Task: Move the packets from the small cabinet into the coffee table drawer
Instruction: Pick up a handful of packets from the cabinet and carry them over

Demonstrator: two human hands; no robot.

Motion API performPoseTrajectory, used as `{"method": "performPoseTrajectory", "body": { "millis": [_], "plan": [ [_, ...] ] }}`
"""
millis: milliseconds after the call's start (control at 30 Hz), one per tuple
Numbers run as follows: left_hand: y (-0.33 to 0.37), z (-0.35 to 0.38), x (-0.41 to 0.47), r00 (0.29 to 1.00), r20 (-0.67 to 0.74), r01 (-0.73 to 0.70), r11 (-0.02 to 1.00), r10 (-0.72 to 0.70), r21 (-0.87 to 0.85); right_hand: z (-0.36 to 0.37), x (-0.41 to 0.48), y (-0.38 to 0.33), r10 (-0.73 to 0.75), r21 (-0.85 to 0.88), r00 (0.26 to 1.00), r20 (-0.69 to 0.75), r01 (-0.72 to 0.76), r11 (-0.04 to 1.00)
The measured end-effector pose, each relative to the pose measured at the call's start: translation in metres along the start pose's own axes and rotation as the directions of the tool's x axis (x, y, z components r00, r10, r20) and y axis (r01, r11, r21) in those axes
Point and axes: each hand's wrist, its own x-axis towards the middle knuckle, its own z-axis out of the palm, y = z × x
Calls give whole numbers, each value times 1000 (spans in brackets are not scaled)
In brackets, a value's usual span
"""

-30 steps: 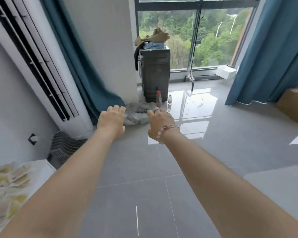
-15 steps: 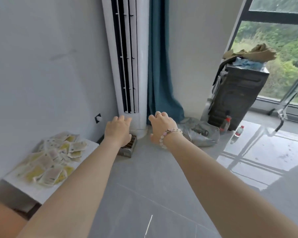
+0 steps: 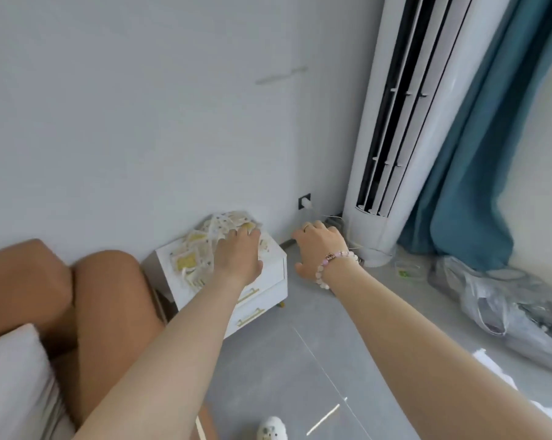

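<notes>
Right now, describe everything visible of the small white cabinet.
The small cabinet is white, smooth and boxy, with two shut drawers, each with a gold bar handle, and one short gold leg showing. It stands upright on the grey floor, against the wall, beside a brown sofa. Yellow-and-white packets cover its top; the left hand reaches over them, fingers straight.

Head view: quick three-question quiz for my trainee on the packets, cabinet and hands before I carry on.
1. True or false: the flat yellow-and-white packets lie heaped on top of the small white two-drawer cabinet.
2. Which hand is over the pile? A: left hand. B: right hand with the bead bracelet.
3. Fill in: both gold-handled drawers are ____.
Key: 1 true; 2 A; 3 shut.
</notes>
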Motion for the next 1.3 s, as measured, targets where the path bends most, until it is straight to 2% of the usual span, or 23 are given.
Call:
{"method": "performPoseTrajectory", "body": {
  "millis": [133, 300, 400, 533, 700, 833, 1000, 1167, 1300],
  "plan": [
    [-33, 6, 33, 995, -17, 93, 995, -94, -33, 7, 47, -2, -33, 2, 999, -6, 33, 999],
    [-64, 24, 79, 996, 9, 83, 997, -83, -3, 16, 116, -5, -35, -54, 997, 75, 39, 998],
    [-105, 30, 111, 989, -8, 144, 988, -144, -53, 14, 175, -29, -78, -33, 994, 71, 80, 996],
    [-171, 52, 141, 960, 85, 273, 958, -266, -84, 23, 247, -73, -138, -6, 984, 117, 139, 990],
    [-227, 107, 165, 888, 222, 437, 890, -404, -130, 69, 307, -105, -143, -15, 964, 224, 150, 989],
    [-229, 157, 170, 846, 362, 464, 875, -391, -137, 115, 322, -100, -94, -38, 930, 356, 114, 993],
    [-213, 220, 186, 797, 456, 505, 851, -396, -144, 173, 343, -72, 38, -91, 897, 441, 3, 996],
    [-194, 278, 191, 707, 516, 626, 767, -484, -138, 238, 358, -56, 167, -81, 847, 504, -147, 986],
    [-181, 323, 203, 624, 573, 719, 678, -532, -154, 297, 374, -52, 189, -43, 831, 523, -196, 980]
  ]
}}
